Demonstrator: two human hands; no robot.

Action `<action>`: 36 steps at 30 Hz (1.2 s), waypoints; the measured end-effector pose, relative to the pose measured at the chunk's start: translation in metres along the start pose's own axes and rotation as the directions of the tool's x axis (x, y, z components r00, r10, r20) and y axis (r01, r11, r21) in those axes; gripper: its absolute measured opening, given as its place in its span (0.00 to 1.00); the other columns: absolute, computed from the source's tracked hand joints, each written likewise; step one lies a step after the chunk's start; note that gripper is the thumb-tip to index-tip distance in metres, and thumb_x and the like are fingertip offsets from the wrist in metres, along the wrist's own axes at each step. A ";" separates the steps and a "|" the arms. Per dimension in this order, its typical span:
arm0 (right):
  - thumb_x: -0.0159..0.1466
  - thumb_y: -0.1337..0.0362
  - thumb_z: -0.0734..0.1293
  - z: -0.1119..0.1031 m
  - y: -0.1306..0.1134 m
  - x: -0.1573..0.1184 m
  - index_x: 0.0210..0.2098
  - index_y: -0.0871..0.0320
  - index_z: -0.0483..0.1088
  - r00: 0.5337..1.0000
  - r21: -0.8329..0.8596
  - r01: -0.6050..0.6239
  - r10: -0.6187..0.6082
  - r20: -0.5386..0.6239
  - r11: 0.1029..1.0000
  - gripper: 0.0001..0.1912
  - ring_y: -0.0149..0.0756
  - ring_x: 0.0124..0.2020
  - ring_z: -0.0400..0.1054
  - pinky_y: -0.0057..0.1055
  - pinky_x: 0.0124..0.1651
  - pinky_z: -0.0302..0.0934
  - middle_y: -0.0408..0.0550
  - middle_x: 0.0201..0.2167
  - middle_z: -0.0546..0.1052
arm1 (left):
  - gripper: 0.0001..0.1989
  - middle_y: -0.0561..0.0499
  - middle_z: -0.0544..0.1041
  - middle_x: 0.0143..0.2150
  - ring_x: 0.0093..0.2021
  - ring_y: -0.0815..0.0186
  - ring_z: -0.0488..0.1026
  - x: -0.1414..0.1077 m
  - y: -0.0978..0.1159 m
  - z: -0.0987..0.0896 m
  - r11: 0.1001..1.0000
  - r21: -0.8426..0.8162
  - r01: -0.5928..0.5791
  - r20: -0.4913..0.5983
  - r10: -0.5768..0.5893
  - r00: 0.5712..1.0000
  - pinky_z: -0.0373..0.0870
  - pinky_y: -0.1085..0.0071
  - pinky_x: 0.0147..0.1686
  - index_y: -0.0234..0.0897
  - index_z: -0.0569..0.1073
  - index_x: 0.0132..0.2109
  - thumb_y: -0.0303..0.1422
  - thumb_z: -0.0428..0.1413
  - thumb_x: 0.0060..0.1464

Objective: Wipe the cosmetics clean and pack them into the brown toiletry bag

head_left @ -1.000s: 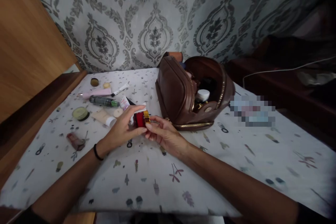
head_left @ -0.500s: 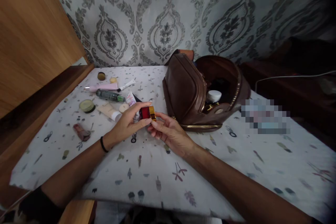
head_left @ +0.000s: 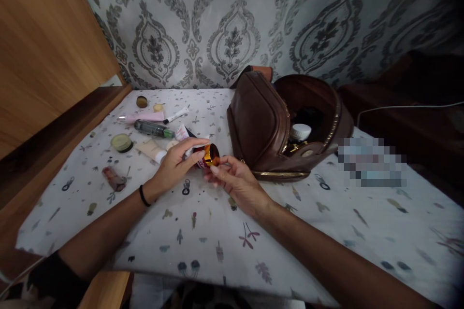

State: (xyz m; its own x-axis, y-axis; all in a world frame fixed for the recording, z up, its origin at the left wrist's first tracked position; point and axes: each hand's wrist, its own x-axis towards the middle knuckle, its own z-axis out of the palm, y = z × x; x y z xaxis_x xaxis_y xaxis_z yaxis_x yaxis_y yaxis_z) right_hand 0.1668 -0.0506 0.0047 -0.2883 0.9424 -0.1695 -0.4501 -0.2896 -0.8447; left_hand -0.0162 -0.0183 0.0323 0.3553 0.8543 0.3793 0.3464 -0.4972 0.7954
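Held in my left hand is a small dark red jar with a shiny gold lid, tipped so that the lid points right. My left thumb and fingers wrap its body, covering most of it. My right hand has its fingers curled in at the lower edge of the lid; the exact contact of the fingertips is partly hidden. Just behind the jar lies a white and pink tube, partly covered by my left hand. A beige tube lies left of that hand.
A brown leather bag stands unzipped, a white-lidded container inside. Left are a green bottle, pink tube, round green jar and small reddish item. A blurred item lies right; patterned wall behind.
The jar has turned in my hands, so the lid's top now faces more toward me and lettering shows on the body. The view has shifted slightly.
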 end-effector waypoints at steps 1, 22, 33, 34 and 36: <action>0.46 0.56 0.82 0.001 -0.001 0.000 0.35 0.57 0.66 1.000 -0.007 0.001 -0.001 0.002 1.000 0.26 0.32 0.30 0.76 0.27 0.31 0.63 0.43 0.31 0.80 | 0.15 0.46 0.79 0.53 0.47 0.62 0.76 0.000 0.001 0.000 0.999 -0.031 0.036 0.007 -0.036 0.999 0.75 0.68 0.44 0.38 0.76 0.54 0.38 0.53 0.65; 0.53 0.51 0.78 -0.001 -0.002 -0.001 0.41 0.57 0.65 0.995 -0.132 -0.005 0.018 0.102 0.991 0.26 0.28 0.19 0.72 0.21 0.19 0.57 0.42 0.24 0.80 | 0.23 0.41 0.76 0.56 0.55 0.55 0.74 -0.005 0.001 0.006 0.983 0.153 -0.096 0.100 0.082 0.992 0.69 0.60 0.57 0.36 0.69 0.59 0.42 0.56 0.61; 0.52 0.53 0.78 -0.001 0.002 0.000 0.34 0.55 0.65 0.991 -0.246 0.116 -0.094 0.098 0.962 0.22 0.26 0.22 0.65 0.23 0.23 0.59 0.36 0.24 0.72 | 0.19 0.47 0.80 0.48 0.47 0.60 0.76 -0.004 0.000 0.003 0.998 0.049 0.039 0.082 -0.043 0.996 0.73 0.67 0.45 0.37 0.73 0.55 0.43 0.51 0.64; 0.52 0.53 0.78 0.000 0.002 0.000 0.33 0.55 0.65 0.990 -0.256 0.130 -0.112 0.086 0.958 0.21 0.26 0.23 0.65 0.23 0.23 0.59 0.36 0.25 0.72 | 0.19 0.47 0.80 0.48 0.46 0.60 0.77 -0.004 0.000 0.003 0.998 0.052 0.036 0.081 -0.040 0.996 0.73 0.68 0.44 0.37 0.73 0.55 0.43 0.51 0.64; 0.51 0.54 0.78 0.000 0.003 0.000 0.33 0.56 0.66 0.989 -0.271 0.145 -0.130 0.070 0.952 0.20 0.27 0.26 0.65 0.24 0.25 0.60 0.38 0.27 0.73 | 0.20 0.47 0.81 0.48 0.46 0.61 0.77 -0.004 0.000 0.003 0.998 0.057 0.018 0.081 -0.022 0.996 0.73 0.68 0.45 0.36 0.74 0.55 0.43 0.52 0.64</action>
State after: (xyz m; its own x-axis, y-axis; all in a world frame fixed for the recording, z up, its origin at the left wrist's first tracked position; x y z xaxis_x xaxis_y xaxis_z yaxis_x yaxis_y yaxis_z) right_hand 0.1653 -0.0517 0.0027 -0.2854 0.9582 -0.0221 -0.2405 -0.0939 -0.9661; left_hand -0.0149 -0.0223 0.0298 0.4164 0.8502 0.3222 0.4018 -0.4900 0.7736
